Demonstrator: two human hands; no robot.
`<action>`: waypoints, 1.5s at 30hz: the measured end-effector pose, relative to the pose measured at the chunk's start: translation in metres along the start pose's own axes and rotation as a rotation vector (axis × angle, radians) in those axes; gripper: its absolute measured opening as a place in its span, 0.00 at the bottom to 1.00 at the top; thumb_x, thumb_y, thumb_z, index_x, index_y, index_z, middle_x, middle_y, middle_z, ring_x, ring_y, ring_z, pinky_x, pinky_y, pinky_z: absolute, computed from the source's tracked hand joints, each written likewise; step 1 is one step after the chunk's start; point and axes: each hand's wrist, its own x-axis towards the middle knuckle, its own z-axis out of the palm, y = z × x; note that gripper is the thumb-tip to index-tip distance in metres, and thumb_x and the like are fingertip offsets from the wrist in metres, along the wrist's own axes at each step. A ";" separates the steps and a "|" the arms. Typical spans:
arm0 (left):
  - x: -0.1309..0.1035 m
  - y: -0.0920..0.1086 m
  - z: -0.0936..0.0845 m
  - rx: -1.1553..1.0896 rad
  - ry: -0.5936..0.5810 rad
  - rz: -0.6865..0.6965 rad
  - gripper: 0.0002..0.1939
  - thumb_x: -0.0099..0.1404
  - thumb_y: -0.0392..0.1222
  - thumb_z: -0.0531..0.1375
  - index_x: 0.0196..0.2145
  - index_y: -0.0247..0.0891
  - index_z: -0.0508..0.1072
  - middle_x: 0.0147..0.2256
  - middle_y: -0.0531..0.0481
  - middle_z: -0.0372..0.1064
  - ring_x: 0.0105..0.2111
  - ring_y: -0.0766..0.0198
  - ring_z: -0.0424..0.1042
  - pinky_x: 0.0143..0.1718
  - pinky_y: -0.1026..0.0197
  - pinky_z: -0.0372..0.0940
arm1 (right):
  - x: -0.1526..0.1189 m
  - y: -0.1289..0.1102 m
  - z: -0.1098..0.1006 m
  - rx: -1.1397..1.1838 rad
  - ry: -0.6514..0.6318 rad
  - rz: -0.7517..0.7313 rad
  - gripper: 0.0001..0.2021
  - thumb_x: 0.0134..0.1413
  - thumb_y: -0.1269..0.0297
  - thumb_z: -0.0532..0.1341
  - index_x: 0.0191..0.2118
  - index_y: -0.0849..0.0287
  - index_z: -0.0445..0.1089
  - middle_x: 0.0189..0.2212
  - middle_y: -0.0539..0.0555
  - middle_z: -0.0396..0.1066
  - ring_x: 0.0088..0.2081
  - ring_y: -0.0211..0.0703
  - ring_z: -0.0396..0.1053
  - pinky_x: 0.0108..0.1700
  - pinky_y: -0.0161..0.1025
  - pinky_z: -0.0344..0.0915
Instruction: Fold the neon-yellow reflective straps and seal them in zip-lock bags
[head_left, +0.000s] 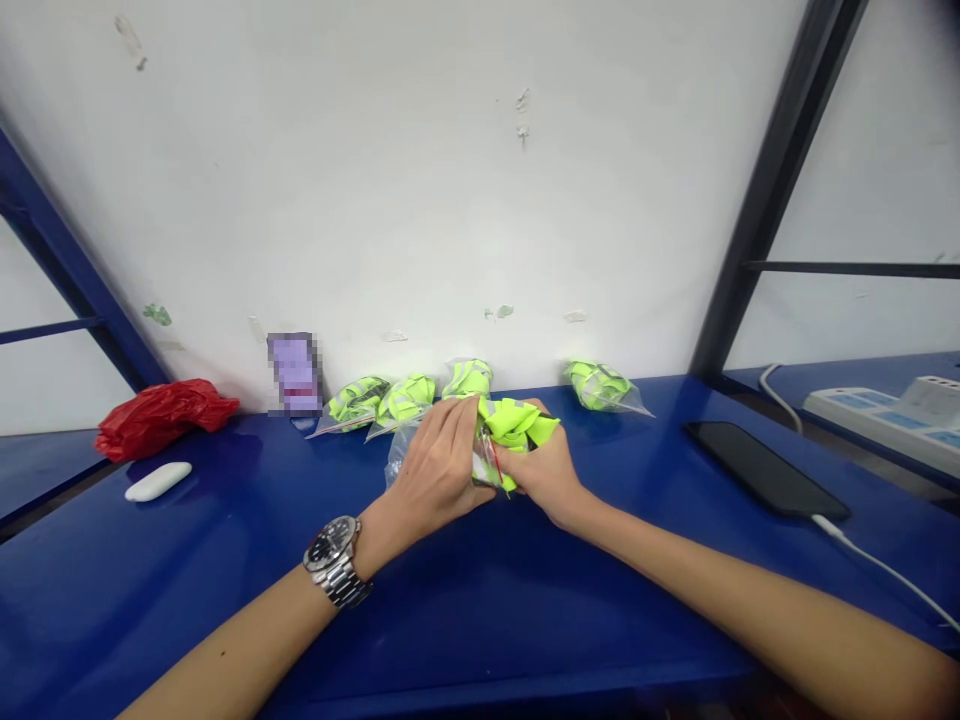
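A bundled neon-yellow reflective vest (517, 424) is held between my two hands above the blue table. My left hand (439, 455), with a metal watch on its wrist, closes around a clear plastic zip bag (400, 450) at the vest's left side. The bag's red seal strip runs across the vest, which sits partly inside the mouth. My right hand (551, 475) grips the vest from the right, its fingers mostly hidden behind the fabric. Beyond my hands, similar bagged vests lie along the wall, among them a bagged vest (600, 385) on the right.
On the blue table (525, 620), a red plastic bag (165, 415) and a white earbud case (159, 482) lie at left. A blurred-out phone (295, 372) leans on the wall. To the right are a black phone (765, 468) with a white cable and a power strip (885, 425).
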 end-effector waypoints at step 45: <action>-0.012 -0.007 0.005 0.124 0.049 -0.080 0.20 0.57 0.41 0.56 0.45 0.26 0.62 0.35 0.37 0.65 0.37 0.49 0.67 0.37 0.49 0.69 | -0.009 -0.014 -0.025 -0.392 -0.378 -0.186 0.09 0.57 0.58 0.58 0.40 0.57 0.65 0.21 0.45 0.60 0.21 0.34 0.53 0.24 0.33 0.51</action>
